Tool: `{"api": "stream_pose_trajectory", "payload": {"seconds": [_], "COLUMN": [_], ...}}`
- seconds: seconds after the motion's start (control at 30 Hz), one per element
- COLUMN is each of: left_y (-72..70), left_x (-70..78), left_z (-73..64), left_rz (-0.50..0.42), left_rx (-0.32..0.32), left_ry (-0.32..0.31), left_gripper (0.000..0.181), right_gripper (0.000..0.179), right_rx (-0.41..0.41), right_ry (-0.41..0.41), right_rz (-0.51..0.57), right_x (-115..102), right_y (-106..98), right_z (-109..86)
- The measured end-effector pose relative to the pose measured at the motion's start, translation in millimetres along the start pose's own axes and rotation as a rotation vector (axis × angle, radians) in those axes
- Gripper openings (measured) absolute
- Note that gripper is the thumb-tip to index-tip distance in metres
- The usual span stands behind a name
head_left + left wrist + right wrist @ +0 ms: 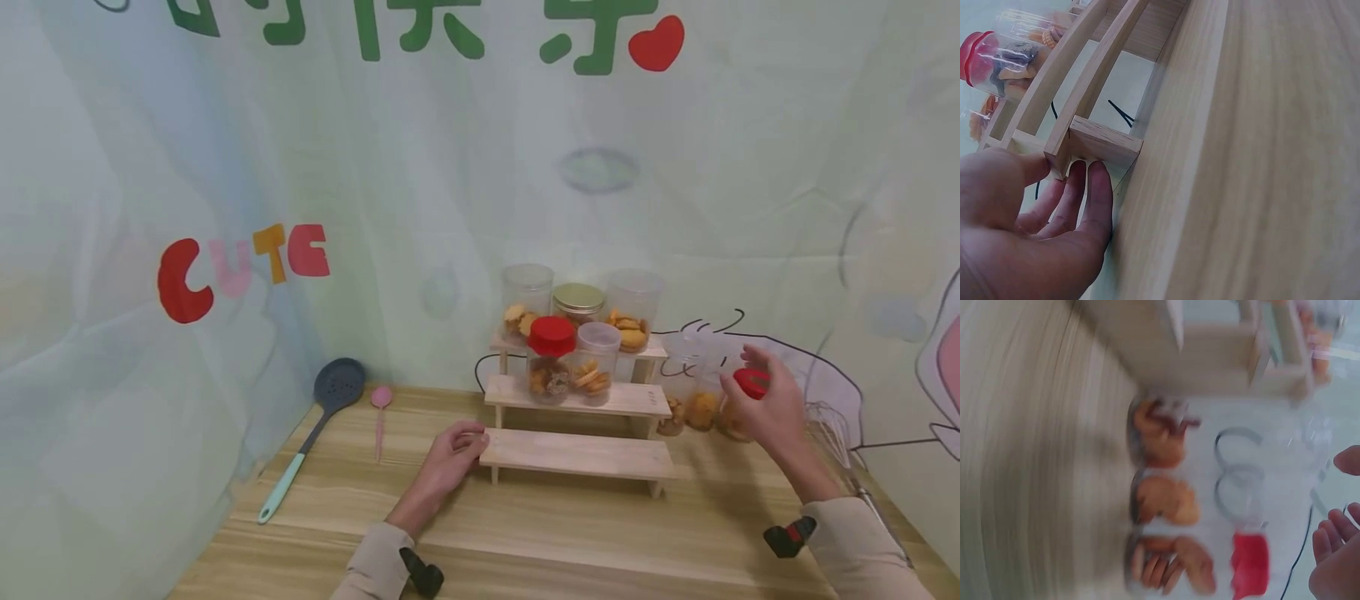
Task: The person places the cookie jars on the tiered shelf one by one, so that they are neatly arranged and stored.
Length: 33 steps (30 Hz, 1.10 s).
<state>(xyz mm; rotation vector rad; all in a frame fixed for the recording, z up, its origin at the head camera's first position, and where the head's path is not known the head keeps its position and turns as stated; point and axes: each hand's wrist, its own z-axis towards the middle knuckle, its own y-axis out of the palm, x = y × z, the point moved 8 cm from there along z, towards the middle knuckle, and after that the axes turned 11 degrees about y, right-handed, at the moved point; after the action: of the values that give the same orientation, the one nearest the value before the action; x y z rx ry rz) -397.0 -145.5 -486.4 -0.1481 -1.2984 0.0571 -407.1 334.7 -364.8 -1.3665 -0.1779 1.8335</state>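
Gripped the wooden shelf (577, 452) by the left end of its lowest step, pinching with the left hand (446, 462), thumb on the wood and bent fingers close to the leg! Over on the right, held the right hand (771, 400) up near the red-lidded jar (731, 423), fingers loosely bent, apart from the lid, grasping nothing! Saw that jar in a row with two cookie jars (702, 410) on the table (525, 533), just right of the shelf. Found the shelf upright, its steps rising toward the cloth (450, 192). Up top, counted a gold-lidded jar (577, 298) between two clear jars (633, 308). One step down, spotted a red-capped jar (551, 358) right beside a pale-topped jar (596, 371), cookies in both! Out left, caught a slotted spoon (339, 383) with a mint handle, then a pink spoon (380, 408) near it. Far right, glimpsed a whisk (842, 450) just beyond the right forearm.
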Motion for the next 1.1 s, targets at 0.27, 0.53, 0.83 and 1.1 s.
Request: {"api": "stream_pose_trajectory", "payload": {"seconds": [0.27,0.53,0.83,1.1], "left_y": [-2.8,-0.5,0.5,1.2], "left_x": [-3.1,-1.5,-0.8,-1.6], "left_z": [0.4,-0.9,-0.3,-0.4], "left_rz": [-0.009,-0.023,-0.01,-0.014], "left_rx": [0.005,-0.013,-0.02,-0.022], "left_ry": [-0.011,-0.013,-0.013,-0.008], "left_gripper": [0.038,0.039,0.04,0.039], "right_gripper": [0.073,0.082,0.084,0.084], "right_rx": [-0.056,-0.078,-0.112,-0.068], "right_ry": [0.147,0.173,0.21,0.199], "right_rz": [-0.055,-0.1,-0.095,-0.045], "right_x": [36,56,71,70], "right_y": [1,5,8,5], "right_z": [20.4,28.5,32.6,31.9]}}
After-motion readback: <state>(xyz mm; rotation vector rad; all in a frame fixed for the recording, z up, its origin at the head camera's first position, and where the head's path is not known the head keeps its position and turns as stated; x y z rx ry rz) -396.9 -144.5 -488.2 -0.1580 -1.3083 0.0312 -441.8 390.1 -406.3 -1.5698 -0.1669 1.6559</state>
